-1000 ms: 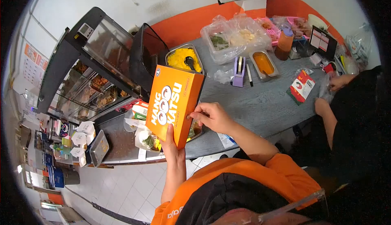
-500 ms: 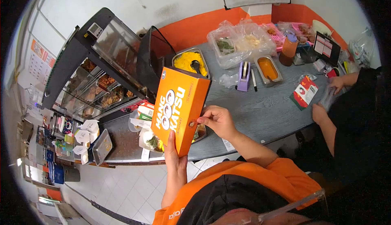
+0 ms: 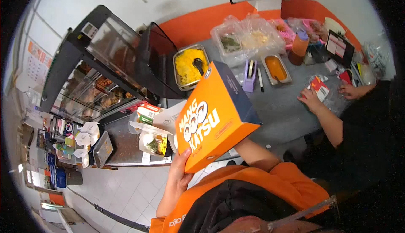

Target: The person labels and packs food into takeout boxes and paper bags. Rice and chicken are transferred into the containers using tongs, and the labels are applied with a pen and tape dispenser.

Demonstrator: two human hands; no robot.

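An orange box (image 3: 202,127) with white lettering and a dark side is held tilted in front of my chest. My left hand (image 3: 179,169) grips its lower left corner, thumb on the printed face. My right hand is hidden behind the box; only the forearm shows at its lower right. Left of the box, an open white food box (image 3: 155,143) with green and yellow food stands on the counter. Behind the box is a metal tray of yellow food (image 3: 185,66) with a black spoon.
A glass display warmer (image 3: 105,64) stands at left. Farther back are a purple tape dispenser (image 3: 249,77), a marker (image 3: 260,80), a sauce tray (image 3: 276,69) and a plastic-covered tub (image 3: 236,43). A co-worker's hands (image 3: 312,100) are at right, by a red-and-white packet (image 3: 320,90).
The orange box has turned and tilted, showing more of its dark side. My right hand has gone behind it. The co-worker's one hand has moved onto the red-and-white packet.
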